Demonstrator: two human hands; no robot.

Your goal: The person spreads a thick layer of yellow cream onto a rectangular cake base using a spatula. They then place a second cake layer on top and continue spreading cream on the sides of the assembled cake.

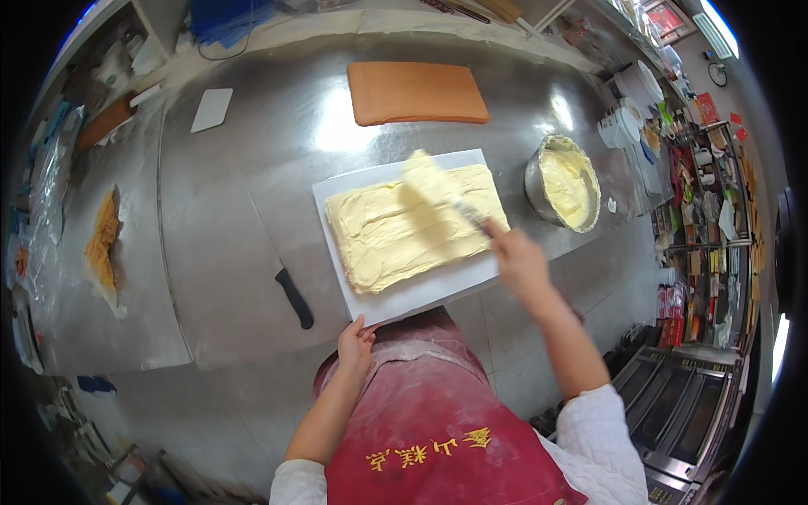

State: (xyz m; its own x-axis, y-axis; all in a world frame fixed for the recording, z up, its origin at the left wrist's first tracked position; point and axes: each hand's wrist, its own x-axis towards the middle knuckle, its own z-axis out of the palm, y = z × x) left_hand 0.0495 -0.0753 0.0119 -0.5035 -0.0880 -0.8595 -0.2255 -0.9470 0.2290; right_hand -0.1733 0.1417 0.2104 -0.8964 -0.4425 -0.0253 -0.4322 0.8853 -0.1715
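A rectangular cake slab [379, 246] coated in pale yellow cream lies on a white sheet or board [429, 297] at the table's front edge. My right hand [521, 262] grips the handle of a spatula [464, 211]; its blade, thick with cream and blurred, hangs over the slab's right half and casts a shadow there. With my left hand [356, 344] I hold the near left corner of the white board, thumb on top and fingers partly hidden beneath. A metal bowl [535, 183] of yellow cream [566, 183] stands tilted at the right.
A brown sponge slab [416, 93] lies toward the back. On the left are a long knife [293, 300] with a black handle, a white scraper [213, 110] and a crumpled brown-stained sheet [104, 243]. White tubs [618, 128] stand far right. A rolling pin [117, 120] rests back left.
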